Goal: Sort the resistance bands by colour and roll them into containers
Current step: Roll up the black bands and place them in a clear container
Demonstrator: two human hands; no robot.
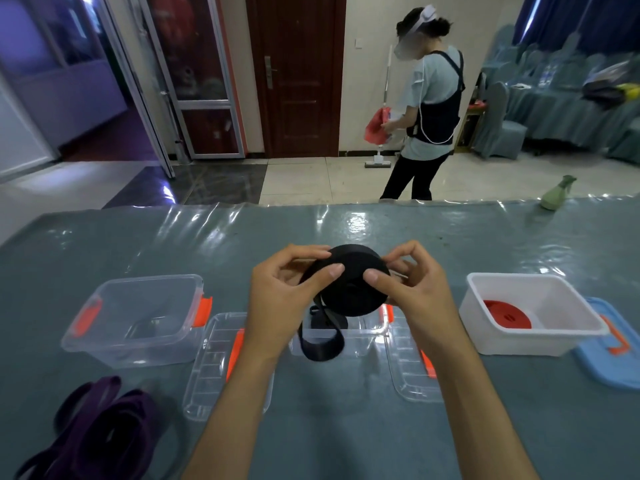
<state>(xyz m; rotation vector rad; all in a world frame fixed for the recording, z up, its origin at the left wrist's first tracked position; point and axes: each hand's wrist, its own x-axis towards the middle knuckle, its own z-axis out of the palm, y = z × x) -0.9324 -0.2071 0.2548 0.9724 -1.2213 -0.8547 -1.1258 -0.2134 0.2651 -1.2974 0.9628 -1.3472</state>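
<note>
At frame centre both hands, left hand [277, 289] and right hand [412, 289], pinch the black resistance band roll [349, 292], probably soft, light and springy, best gripped across its coiled edges.

a banquet hall: covered chairs [498, 123], draped tables [561, 109], tiled floor [311, 181].

Three tubs stand in a row on the surface [346, 427]: left tub [138, 320], middle tub [349, 336], right tub [530, 313]. A rolled band [507, 314] lies in the right tub. Lids [214, 368] lie between them. Loose bands [100, 431] lie near left. Both hands [284, 292] hold a roll [353, 282] above the middle tub.
</note>
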